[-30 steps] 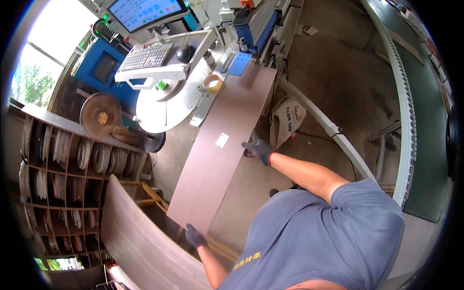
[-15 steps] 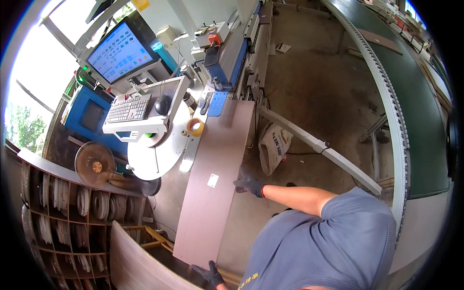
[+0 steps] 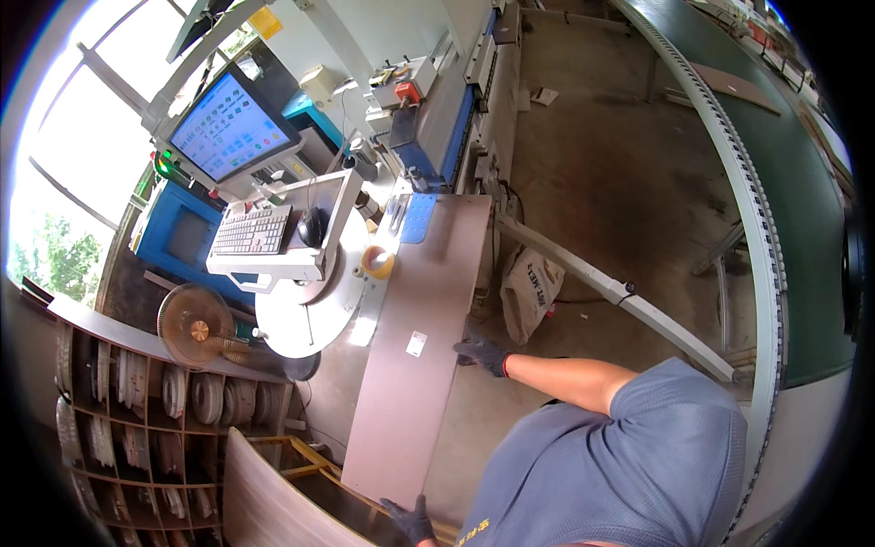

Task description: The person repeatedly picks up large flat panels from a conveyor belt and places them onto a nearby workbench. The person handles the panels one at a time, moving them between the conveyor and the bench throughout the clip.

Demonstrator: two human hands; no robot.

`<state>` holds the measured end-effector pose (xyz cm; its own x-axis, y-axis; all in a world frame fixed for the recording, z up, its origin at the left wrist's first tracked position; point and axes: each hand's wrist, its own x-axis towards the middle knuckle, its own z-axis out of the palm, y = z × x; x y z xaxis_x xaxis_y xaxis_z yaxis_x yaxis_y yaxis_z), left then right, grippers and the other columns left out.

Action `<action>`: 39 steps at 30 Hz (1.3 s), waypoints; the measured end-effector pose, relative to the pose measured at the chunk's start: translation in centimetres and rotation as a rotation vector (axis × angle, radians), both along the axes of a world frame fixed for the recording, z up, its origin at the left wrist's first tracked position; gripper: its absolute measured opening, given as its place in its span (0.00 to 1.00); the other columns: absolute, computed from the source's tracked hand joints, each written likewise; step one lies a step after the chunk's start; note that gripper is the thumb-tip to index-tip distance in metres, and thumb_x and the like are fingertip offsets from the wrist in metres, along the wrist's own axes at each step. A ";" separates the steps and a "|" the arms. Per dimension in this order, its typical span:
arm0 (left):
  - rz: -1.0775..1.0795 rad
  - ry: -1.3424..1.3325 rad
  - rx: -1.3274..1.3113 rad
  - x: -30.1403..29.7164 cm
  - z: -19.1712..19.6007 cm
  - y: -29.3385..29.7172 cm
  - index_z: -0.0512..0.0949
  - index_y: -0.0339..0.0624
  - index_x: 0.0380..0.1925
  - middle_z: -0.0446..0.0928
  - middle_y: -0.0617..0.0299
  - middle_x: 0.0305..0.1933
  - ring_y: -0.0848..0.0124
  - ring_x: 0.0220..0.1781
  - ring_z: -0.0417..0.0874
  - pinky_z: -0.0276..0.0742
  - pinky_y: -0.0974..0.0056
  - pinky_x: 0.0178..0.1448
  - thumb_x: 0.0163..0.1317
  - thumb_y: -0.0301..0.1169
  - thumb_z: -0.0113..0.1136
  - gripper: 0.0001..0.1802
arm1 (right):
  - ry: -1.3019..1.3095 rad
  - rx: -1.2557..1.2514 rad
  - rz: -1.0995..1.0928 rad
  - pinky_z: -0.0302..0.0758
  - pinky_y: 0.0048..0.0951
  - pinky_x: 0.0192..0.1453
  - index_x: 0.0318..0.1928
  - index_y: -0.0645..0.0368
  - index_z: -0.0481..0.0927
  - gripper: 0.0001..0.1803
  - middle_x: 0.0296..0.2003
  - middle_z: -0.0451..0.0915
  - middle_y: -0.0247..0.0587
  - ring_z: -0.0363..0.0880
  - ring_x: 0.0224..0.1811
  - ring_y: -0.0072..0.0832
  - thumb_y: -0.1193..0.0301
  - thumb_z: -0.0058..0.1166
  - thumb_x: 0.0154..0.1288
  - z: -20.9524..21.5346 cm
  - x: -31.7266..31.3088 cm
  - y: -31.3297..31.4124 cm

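A long pinkish-brown board (image 3: 401, 410) lies lengthwise before me, its far end against the edge of the machine beside a blue perforated plate (image 3: 419, 219). It bears a small white label (image 3: 416, 344). My right hand (image 3: 482, 352), in a dark glove, is closed on the board's right edge about halfway along, with part of the fingers hidden. My left hand (image 3: 410, 521), also gloved, touches the near end of the board with thumb and fingers spread apart. A yellow tape roll (image 3: 377, 262) rests left of the board, next to a round white disc (image 3: 305, 319).
At left stand a monitor (image 3: 228, 125), a keyboard (image 3: 252, 231), a mouse (image 3: 312, 227) and a fan (image 3: 196, 326). A shelf rack (image 3: 146, 419) fills the lower left. Across the right side, a grey support bar (image 3: 592, 278) and a green conveyor (image 3: 811, 310) extend past a white sack (image 3: 530, 296).
The board has slid a little farther toward the machine, with both hands staying against it. The whole view has also shifted slightly, so the machine sits lower in the picture.
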<state>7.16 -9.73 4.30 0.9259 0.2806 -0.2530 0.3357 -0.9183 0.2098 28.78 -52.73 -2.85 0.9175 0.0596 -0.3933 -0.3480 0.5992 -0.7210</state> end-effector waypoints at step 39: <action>-0.213 -0.281 -0.313 19.9 1.7 -25.7 0.48 0.43 0.71 0.25 0.25 0.70 0.32 0.73 0.24 0.24 0.40 0.73 0.41 0.60 0.67 0.62 | 0.557 -1.468 0.695 0.71 0.38 0.56 0.48 0.54 0.81 0.21 0.53 0.77 0.48 0.76 0.53 0.46 0.55 0.46 0.63 -10.3 -41.9 -16.8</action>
<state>27.06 -35.44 6.03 0.9993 0.0267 -0.0264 0.0368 -0.8388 0.5432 -13.13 -69.56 -13.12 0.6217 -0.3173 -0.7161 -0.6167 -0.7619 -0.1978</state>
